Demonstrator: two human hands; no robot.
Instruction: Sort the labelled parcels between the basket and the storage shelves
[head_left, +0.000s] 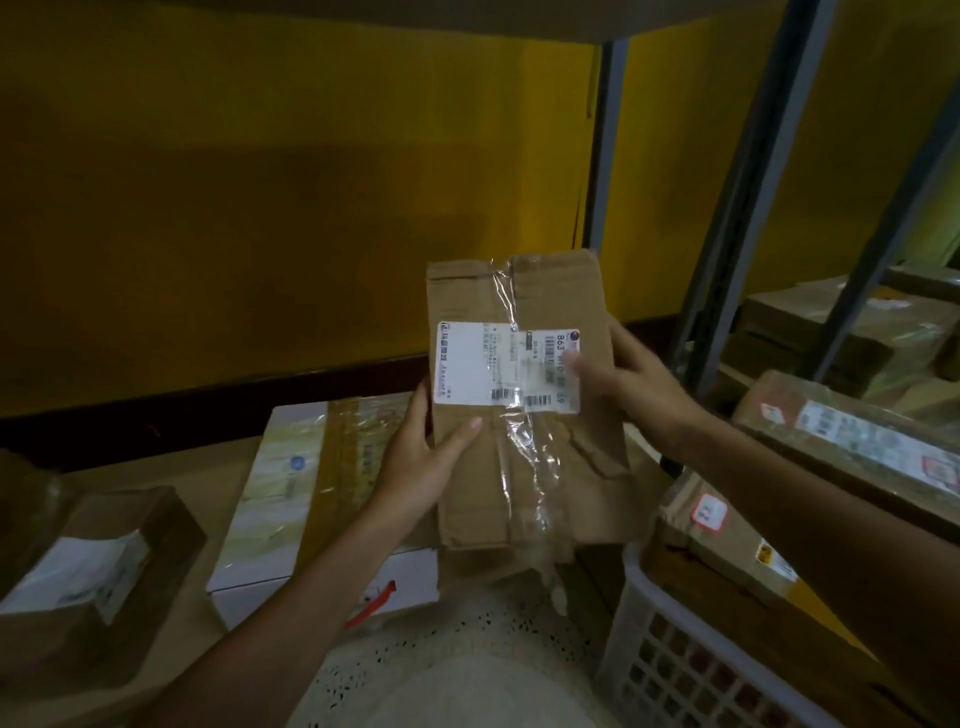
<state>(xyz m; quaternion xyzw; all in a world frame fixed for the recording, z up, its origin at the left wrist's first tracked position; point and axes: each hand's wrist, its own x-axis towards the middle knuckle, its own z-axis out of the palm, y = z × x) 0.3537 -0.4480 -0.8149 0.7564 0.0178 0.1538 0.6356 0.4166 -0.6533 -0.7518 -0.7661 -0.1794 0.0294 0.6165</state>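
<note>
I hold a flat brown cardboard parcel (524, 436) upright in front of me, taped with clear tape and bearing a white shipping label (488, 366). My left hand (423, 460) grips its left edge, thumb on the front. My right hand (631, 382) holds the right edge, thumb resting on the label. The white plastic basket (670, 660) sits at lower right with brown labelled parcels (727, 535) inside. The low storage shelf (223, 488) lies below and to the left of the parcel.
On the shelf lie a white box with tape (311, 499) and a brown box with a white label (98, 571). Grey shelf uprights (748, 197) stand at right, with more stacked parcels (852, 332) beyond. A yellow wall is behind.
</note>
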